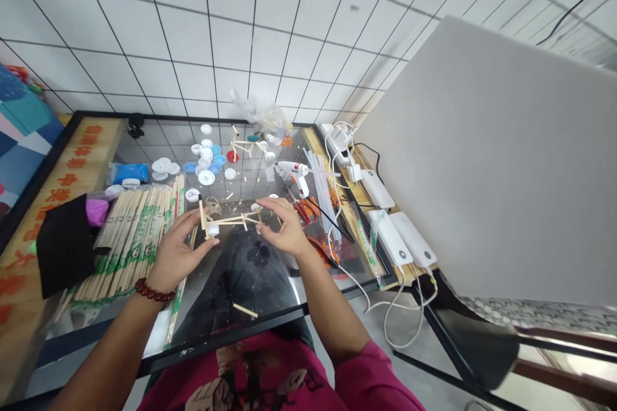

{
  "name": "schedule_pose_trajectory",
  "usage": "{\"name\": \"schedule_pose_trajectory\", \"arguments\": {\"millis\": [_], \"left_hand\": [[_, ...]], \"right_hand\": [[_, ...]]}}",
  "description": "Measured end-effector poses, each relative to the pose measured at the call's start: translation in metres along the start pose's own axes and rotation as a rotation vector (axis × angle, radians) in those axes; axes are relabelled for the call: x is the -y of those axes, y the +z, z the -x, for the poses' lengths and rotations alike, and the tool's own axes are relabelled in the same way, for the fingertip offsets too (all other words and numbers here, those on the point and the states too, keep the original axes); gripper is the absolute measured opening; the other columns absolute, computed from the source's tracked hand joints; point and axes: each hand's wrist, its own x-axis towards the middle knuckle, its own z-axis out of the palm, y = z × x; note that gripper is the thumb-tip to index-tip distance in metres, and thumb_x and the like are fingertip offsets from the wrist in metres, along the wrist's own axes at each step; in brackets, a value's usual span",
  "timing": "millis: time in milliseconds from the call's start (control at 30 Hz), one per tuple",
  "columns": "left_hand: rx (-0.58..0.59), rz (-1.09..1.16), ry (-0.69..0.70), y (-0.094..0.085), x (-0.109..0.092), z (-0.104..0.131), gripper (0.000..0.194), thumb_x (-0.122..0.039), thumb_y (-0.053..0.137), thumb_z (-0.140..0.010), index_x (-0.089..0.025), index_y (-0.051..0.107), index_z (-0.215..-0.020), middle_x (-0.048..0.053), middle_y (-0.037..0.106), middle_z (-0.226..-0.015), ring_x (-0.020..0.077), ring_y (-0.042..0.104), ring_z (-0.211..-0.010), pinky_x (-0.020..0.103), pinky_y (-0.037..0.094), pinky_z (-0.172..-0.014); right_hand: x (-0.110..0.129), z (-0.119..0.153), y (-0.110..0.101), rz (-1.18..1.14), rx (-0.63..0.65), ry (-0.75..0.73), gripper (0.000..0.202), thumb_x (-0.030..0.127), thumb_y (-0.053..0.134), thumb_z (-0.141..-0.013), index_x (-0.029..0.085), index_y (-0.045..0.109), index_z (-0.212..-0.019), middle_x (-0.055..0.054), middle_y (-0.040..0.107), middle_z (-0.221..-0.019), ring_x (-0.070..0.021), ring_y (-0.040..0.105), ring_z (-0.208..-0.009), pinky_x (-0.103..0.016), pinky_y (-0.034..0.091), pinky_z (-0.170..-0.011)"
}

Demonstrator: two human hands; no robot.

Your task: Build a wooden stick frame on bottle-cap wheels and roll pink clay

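Observation:
Between my two hands is a small model frame of thin wooden sticks [227, 223], with a white bottle cap [213, 230] at its left end and a white cap near its right end. My left hand [179, 250] grips the left end between thumb and fingers, beside an upright stick. On the right end, my right hand [285, 229] closes thumb and forefinger around the frame. A similar stick model [245, 146] with a red cap stands farther back on the glass tabletop. Just beyond my hands lies a small round brownish object [213, 207], its kind unclear.
Bundled chopsticks [130, 234] lie left, near a black cloth [65, 247]. White and blue bottle caps [206, 178] are scattered behind. To the right are a glue gun [295, 173], glue sticks [324, 189], orange-handled tools [307, 210], cables and white power banks [391, 237]. A loose stick [245, 310] lies in front.

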Motion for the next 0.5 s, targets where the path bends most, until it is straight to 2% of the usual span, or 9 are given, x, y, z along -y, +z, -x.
{"name": "schedule_pose_trajectory", "arguments": {"millis": [200, 367, 500], "left_hand": [[0.011, 0.049, -0.018, 0.001, 0.005, 0.001, 0.057, -0.05, 0.074, -0.084, -0.025, 0.067, -0.135, 0.011, 0.07, -0.139, 0.0332, 0.065, -0.131, 0.052, 0.052, -0.114], [0.031, 0.073, -0.046, 0.005, 0.009, 0.001, 0.059, -0.05, 0.075, -0.082, -0.025, 0.067, -0.135, 0.01, 0.066, -0.144, 0.033, 0.062, -0.135, 0.048, 0.051, -0.115], [0.016, 0.071, -0.021, 0.007, 0.012, -0.001, 0.056, -0.048, 0.076, -0.081, -0.025, 0.068, -0.131, 0.01, 0.067, -0.142, 0.0332, 0.062, -0.134, 0.049, 0.049, -0.116]], "right_hand": [[-0.002, -0.002, 0.005, 0.022, 0.061, 0.008, 0.049, 0.036, 0.08, -0.08, 0.026, 0.072, -0.127, -0.01, 0.076, -0.127, -0.0291, 0.065, -0.119, -0.048, 0.044, -0.105], [-0.001, -0.002, 0.006, 0.033, 0.089, 0.016, 0.049, 0.031, 0.081, -0.078, 0.026, 0.073, -0.127, -0.007, 0.077, -0.122, -0.0277, 0.065, -0.113, -0.047, 0.043, -0.104], [-0.006, -0.005, -0.003, -0.055, -0.011, 0.013, 0.048, 0.022, 0.073, -0.078, 0.026, 0.073, -0.126, -0.006, 0.077, -0.121, -0.0262, 0.066, -0.109, -0.045, 0.048, -0.101]]}}
